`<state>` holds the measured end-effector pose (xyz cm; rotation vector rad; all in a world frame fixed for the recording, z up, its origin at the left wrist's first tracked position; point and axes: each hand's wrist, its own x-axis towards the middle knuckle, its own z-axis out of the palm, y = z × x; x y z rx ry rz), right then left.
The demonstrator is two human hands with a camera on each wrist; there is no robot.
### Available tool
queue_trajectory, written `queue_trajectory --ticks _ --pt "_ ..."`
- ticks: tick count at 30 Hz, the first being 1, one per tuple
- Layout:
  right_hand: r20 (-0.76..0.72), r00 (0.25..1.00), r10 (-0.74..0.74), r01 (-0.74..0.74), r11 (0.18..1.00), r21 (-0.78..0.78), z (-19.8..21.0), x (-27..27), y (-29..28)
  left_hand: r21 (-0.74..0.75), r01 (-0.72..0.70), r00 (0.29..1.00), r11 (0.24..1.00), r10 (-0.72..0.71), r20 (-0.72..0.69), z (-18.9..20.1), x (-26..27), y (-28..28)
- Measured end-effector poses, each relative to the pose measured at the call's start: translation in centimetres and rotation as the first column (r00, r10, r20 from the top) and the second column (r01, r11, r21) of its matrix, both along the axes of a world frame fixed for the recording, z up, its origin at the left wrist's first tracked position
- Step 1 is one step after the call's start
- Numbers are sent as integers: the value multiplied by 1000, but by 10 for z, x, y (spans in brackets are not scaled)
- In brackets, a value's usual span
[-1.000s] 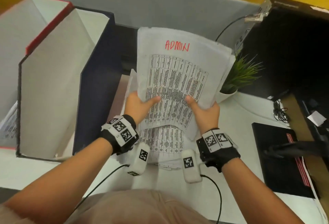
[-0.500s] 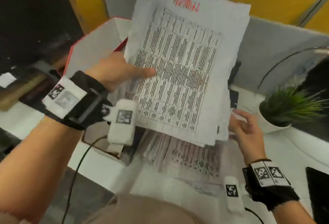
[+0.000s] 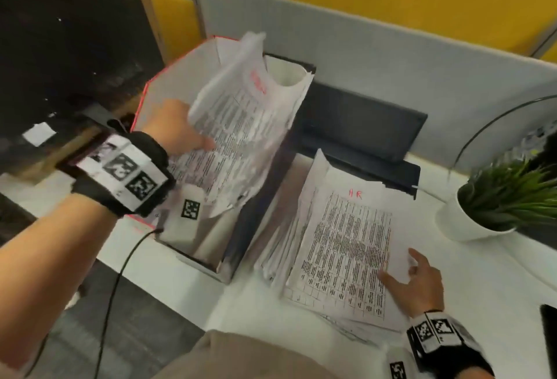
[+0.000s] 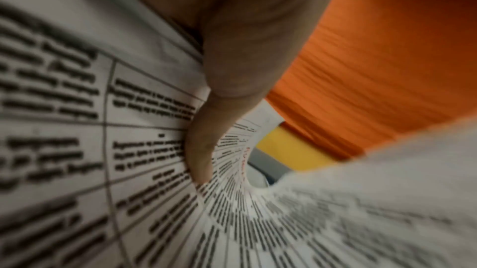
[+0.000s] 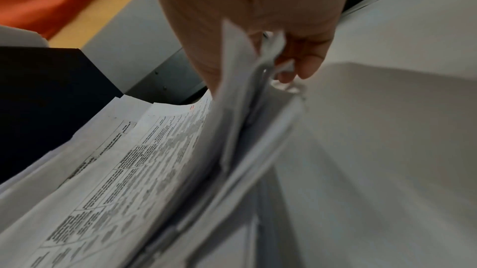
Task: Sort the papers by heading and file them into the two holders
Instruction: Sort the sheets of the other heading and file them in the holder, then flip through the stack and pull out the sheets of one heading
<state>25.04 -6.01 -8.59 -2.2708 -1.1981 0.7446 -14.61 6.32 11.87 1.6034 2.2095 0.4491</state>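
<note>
My left hand (image 3: 193,134) grips a curled sheaf of ADMIN papers (image 3: 241,125) with a red heading, thumb (image 4: 206,129) on the printed face. The sheaf hangs tilted over the red-edged holder (image 3: 168,80) and the dark blue holder (image 3: 247,228). I cannot tell which one it is entering. On the white desk lies the stack of papers (image 3: 346,243) with an HR sheet on top. My right hand (image 3: 413,270) pinches the stack's right edge. In the right wrist view the thumb (image 5: 204,58) is above the lifted top sheets (image 5: 240,88) and the fingers (image 5: 304,64) are below.
A potted plant (image 3: 497,198) stands at the right. A flat black device (image 3: 361,125) lies behind the stack, against the grey partition (image 3: 391,47). A dark monitor (image 3: 60,32) fills the left. A cable (image 3: 120,273) trails from my left wrist off the desk edge.
My left hand alone has carried the ADMIN sheaf left and down over the holders. My right hand let it go and dropped to the stack's edge, where the HR sheet now shows.
</note>
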Motion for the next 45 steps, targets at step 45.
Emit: queue_trajectory --ticks 45 --pt "-101 994 49 -58 994 -89 -4 -6 -5 -268 302 952 915 -301 43 -149 184 -15"
